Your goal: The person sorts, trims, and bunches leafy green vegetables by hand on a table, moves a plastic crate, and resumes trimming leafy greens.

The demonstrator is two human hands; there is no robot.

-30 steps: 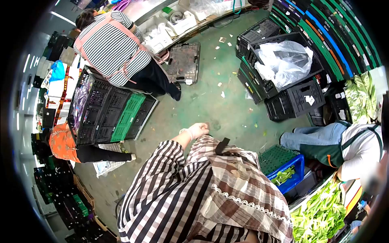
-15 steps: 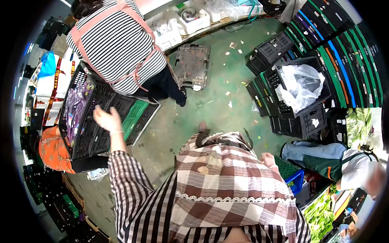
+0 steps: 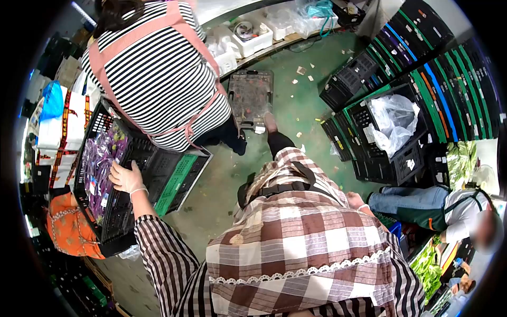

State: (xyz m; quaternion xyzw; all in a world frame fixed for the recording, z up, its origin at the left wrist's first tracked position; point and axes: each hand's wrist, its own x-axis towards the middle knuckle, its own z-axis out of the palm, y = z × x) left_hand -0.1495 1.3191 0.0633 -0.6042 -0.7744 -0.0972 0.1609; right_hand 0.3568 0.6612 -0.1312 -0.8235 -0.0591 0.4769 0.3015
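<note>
The black crate (image 3: 113,179) of purple packets (image 3: 100,158) sits tilted on a stack of crates at the left, so its contents are easy to reach. The left hand (image 3: 125,177) lies open and flat on its rim, gripping nothing. The right hand (image 3: 355,199) hangs by the hip, probably loosely curled and empty, beside the checked apron (image 3: 296,232).

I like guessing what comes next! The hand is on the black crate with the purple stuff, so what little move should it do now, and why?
Probably curl the left hand around the rim of the black crate to get a grip. It lies flat and open on the edge beside the purple packets, holding nothing, and the right hand hangs apart at the person's side.
</note>
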